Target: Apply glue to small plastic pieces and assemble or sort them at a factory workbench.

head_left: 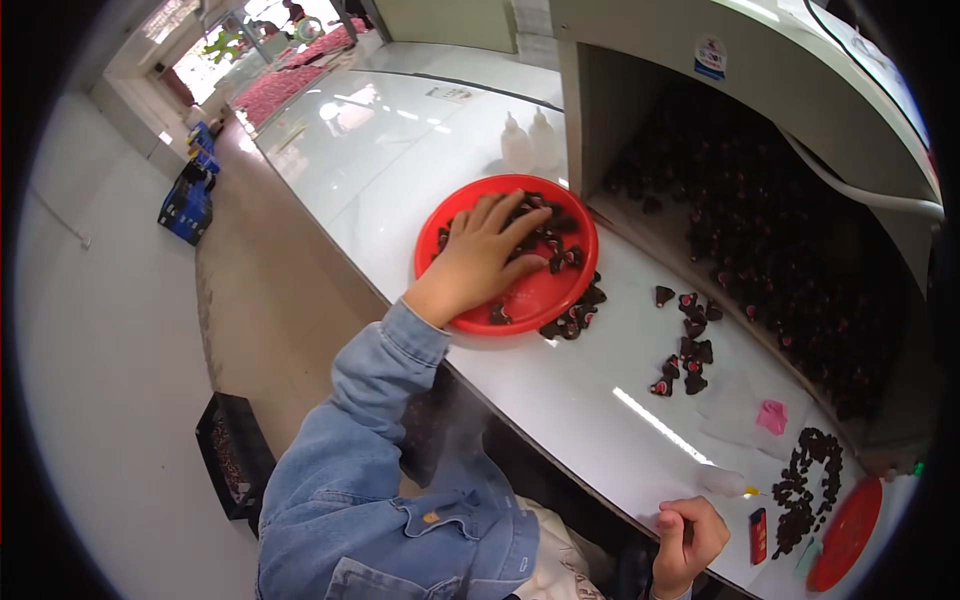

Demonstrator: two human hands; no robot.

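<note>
Fingers spread wide, a worker's left hand (478, 262) presses down over small dark moulded pieces (566, 258), some roughly triangular and red-marked, in a shallow red dish (428, 225). Whether any piece is caught beneath the palm cannot be told from here. The dish sits near the tabletop's front edge, its far rim close to the back edge.

The pieces look light and stiff, likely smooth enough to slide on the dish's slick floor; thin points could chip if squeezed hard. A fingertip pinch across the broad body would seem surest for one, a loose scoop for many. The dish itself looks like light plastic, best taken by opposite sides of its rim.

Just outside the dish lies a dark cluster (572, 322); another group (690, 350) rests mid-tabletop, and a large heap (780, 250) fills a cabinet (640, 40) along the back edge.

At the front edge, the right hand (692, 545) is loosely curled, its contents hidden. Near it lie a yellow-tipped bottle (720, 482) and a slim red lighter-like object (758, 536). Two white squeeze bottles (517, 145) stand beyond the dish, by the back edge.
</note>
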